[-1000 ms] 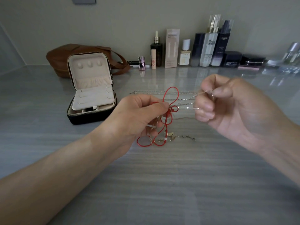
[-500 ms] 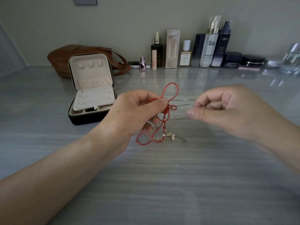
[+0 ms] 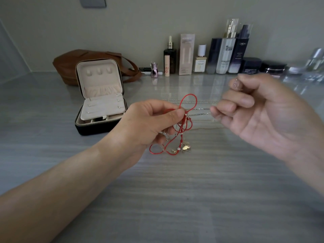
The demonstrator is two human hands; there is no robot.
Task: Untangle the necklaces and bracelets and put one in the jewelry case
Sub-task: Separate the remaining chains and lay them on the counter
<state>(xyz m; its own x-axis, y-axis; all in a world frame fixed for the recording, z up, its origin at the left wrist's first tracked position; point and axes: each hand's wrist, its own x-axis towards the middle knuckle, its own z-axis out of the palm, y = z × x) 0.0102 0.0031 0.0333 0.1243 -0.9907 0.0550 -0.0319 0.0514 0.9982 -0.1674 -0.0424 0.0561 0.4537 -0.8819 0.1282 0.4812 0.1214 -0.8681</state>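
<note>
My left hand (image 3: 150, 123) pinches a tangle of red cord bracelet (image 3: 185, 123) above the grey tabletop, its loops hanging down with gold charms (image 3: 185, 147) at the bottom. Thin silver chains (image 3: 201, 109) run from the tangle rightward to my right hand (image 3: 259, 113), whose curled fingers hold them taut. The black jewelry case (image 3: 101, 106) stands open to the left, its cream lid upright and cream insert showing.
A brown leather bag (image 3: 73, 67) lies behind the case. A row of cosmetic bottles and jars (image 3: 226, 57) lines the back wall, with clear bottles (image 3: 313, 64) at the far right. The grey tabletop (image 3: 175, 190) stretches toward me.
My right hand rose slightly and turned, thumb now up, still pulling the silver chains to the right. The left hand kept its hold on the red cord tangle.
</note>
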